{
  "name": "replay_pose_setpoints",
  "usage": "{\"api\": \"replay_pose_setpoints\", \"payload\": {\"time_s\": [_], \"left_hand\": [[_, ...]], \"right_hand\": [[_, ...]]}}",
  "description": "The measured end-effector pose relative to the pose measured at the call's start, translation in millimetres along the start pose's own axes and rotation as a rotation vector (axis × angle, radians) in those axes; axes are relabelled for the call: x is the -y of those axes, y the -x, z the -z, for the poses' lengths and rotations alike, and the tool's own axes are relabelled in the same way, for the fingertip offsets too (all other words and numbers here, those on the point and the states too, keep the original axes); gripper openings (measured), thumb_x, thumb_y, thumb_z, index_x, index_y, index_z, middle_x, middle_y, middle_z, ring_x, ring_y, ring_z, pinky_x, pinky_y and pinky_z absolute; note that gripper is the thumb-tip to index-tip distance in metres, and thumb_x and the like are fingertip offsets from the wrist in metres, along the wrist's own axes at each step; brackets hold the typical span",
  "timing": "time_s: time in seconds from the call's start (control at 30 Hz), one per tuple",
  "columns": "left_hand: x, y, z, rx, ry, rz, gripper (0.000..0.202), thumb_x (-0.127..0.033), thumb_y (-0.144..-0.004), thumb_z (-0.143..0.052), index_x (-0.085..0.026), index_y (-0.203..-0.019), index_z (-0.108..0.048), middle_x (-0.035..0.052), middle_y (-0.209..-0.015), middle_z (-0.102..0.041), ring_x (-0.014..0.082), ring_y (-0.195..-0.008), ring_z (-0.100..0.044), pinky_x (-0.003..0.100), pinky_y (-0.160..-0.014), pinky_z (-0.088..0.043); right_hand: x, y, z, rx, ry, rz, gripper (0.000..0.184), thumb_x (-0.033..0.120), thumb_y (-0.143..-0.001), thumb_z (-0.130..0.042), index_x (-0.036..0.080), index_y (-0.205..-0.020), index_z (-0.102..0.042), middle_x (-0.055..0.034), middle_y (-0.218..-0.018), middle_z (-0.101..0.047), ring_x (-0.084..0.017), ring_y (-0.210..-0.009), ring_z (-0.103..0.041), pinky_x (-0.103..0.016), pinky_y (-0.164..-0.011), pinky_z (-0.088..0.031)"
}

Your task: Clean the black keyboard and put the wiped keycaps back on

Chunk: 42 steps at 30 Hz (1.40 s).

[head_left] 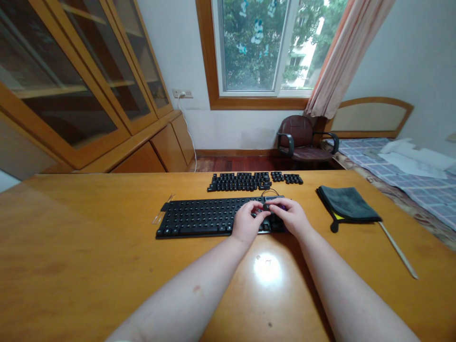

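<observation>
A black keyboard (197, 216) lies on the desk, most of its keycaps off and only a few left along its front row. Over its right part, my left hand (247, 222) and my right hand (291, 217) meet fingertip to fingertip. Pinched between them is a small dark keycap (266, 207), its underside and markings too small to make out. Both hands are closed on it. They cover much of the keyboard's right end. Behind the keyboard, loose black keycaps (237, 182) are laid out in rows, with smaller groups to the right.
A thin wire tool (164, 209) rests at the keyboard's left end. To the right lie a folded dark grey cloth (349, 204) with something yellow under it and a pale thin stick (399, 251). Beyond the wooden desk (89, 266) stands an armchair (302, 140).
</observation>
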<state>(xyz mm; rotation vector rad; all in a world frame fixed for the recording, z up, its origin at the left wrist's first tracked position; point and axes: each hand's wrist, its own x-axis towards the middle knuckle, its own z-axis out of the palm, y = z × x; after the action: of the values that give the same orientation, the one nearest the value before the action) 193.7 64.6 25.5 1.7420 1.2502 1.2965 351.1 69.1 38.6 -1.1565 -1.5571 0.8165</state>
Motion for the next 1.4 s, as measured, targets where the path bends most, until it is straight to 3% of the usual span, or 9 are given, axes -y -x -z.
{"api": "replay_pose_setpoints", "payload": {"time_s": [0.23, 0.43, 0.57, 0.7, 0.83, 0.97, 1.07, 1.17, 1.4], "left_hand": [[3, 1, -0.7, -0.003, -0.046, -0.033, 0.009, -0.017, -0.071, -0.064, -0.018, -0.08, -0.066, -0.0005, -0.075, -0.066, 0.0111, -0.066, -0.059, 0.025, -0.067, -0.049], [8, 2, -2.1, 0.005, -0.074, -0.135, 0.014, -0.015, -0.076, -0.06, -0.018, -0.086, -0.068, 0.0038, -0.085, -0.069, 0.0145, -0.08, -0.062, 0.029, -0.075, -0.052], [7, 1, -2.3, -0.002, -0.027, -0.127, 0.012, -0.019, -0.076, -0.062, -0.019, -0.085, -0.069, 0.0037, -0.085, -0.069, 0.0141, -0.077, -0.062, 0.029, -0.073, -0.052], [5, 0, -2.6, -0.02, 0.035, -0.133, 0.01, -0.018, -0.075, -0.063, -0.019, -0.083, -0.07, 0.0034, -0.083, -0.068, 0.0139, -0.078, -0.062, 0.029, -0.074, -0.052], [5, 0, -3.0, -0.019, 0.053, -0.147, 0.012, -0.017, -0.076, -0.062, -0.021, -0.083, -0.071, 0.0031, -0.084, -0.069, 0.014, -0.08, -0.063, 0.03, -0.077, -0.052], [3, 1, -2.2, -0.018, 0.039, -0.146, 0.011, -0.016, -0.074, -0.063, -0.02, -0.081, -0.07, 0.0029, -0.082, -0.069, 0.014, -0.079, -0.062, 0.029, -0.075, -0.052], [0, 0, -1.1, -0.001, 0.013, -0.135, 0.01, -0.015, -0.074, -0.063, -0.019, -0.08, -0.07, 0.0025, -0.081, -0.068, 0.0134, -0.076, -0.062, 0.028, -0.073, -0.052], [-1, 0, -0.4, 0.009, -0.016, -0.124, 0.01, -0.014, -0.073, -0.064, -0.02, -0.079, -0.07, 0.0021, -0.081, -0.068, 0.0135, -0.076, -0.061, 0.028, -0.073, -0.052], [1, 1, -1.4, 0.03, -0.03, -0.118, 0.01, -0.016, -0.074, -0.064, -0.02, -0.081, -0.07, 0.0023, -0.081, -0.069, 0.0146, -0.077, -0.062, 0.03, -0.076, -0.052]], "right_hand": [[-3, 0, 1, 0.019, 0.006, 0.045, 0.017, 0.032, -0.064, -0.073, 0.021, -0.077, -0.073, -0.0045, -0.08, -0.069, -0.02, -0.079, -0.063, -0.034, -0.077, -0.049], [-2, 0, 2, 0.017, 0.019, 0.048, 0.017, 0.033, -0.063, -0.074, 0.02, -0.074, -0.072, -0.0044, -0.077, -0.068, -0.02, -0.076, -0.062, -0.035, -0.075, -0.049], [-6, -1, 3, 0.06, -0.047, 0.018, 0.023, 0.034, -0.073, -0.062, 0.02, -0.091, -0.067, -0.0046, -0.083, -0.067, -0.02, -0.079, -0.061, -0.034, -0.076, -0.048], [-16, -4, 5, -0.082, -0.172, 0.077, 0.016, 0.028, -0.077, -0.045, 0.021, -0.086, -0.057, -0.0026, -0.083, -0.061, -0.018, -0.081, -0.057, -0.033, -0.074, -0.047], [-19, -6, 3, -0.18, -0.05, 0.045, 0.01, 0.029, -0.078, -0.051, 0.021, -0.081, -0.056, -0.0034, -0.084, -0.061, -0.018, -0.079, -0.056, -0.033, -0.073, -0.048], [-13, -5, -2, -0.147, -0.133, -0.012, 0.024, 0.035, -0.072, -0.063, 0.021, -0.091, -0.059, -0.0045, -0.085, -0.064, -0.017, -0.077, -0.06, -0.033, -0.073, -0.049], [-8, -5, -3, -0.171, -0.145, 0.024, 0.021, 0.036, -0.068, -0.069, 0.02, -0.08, -0.061, -0.0045, -0.086, -0.063, -0.018, -0.081, -0.06, -0.034, -0.077, -0.049], [-5, -5, -1, -0.125, -0.143, 0.05, 0.018, 0.036, -0.068, -0.069, 0.02, -0.071, -0.062, -0.0042, -0.084, -0.063, -0.018, -0.083, -0.059, -0.034, -0.08, -0.047], [0, -4, 3, 0.034, -0.123, 0.018, 0.021, 0.041, -0.071, -0.066, 0.02, -0.072, -0.067, -0.0043, -0.08, -0.065, -0.019, -0.082, -0.061, -0.035, -0.081, -0.047]]}}
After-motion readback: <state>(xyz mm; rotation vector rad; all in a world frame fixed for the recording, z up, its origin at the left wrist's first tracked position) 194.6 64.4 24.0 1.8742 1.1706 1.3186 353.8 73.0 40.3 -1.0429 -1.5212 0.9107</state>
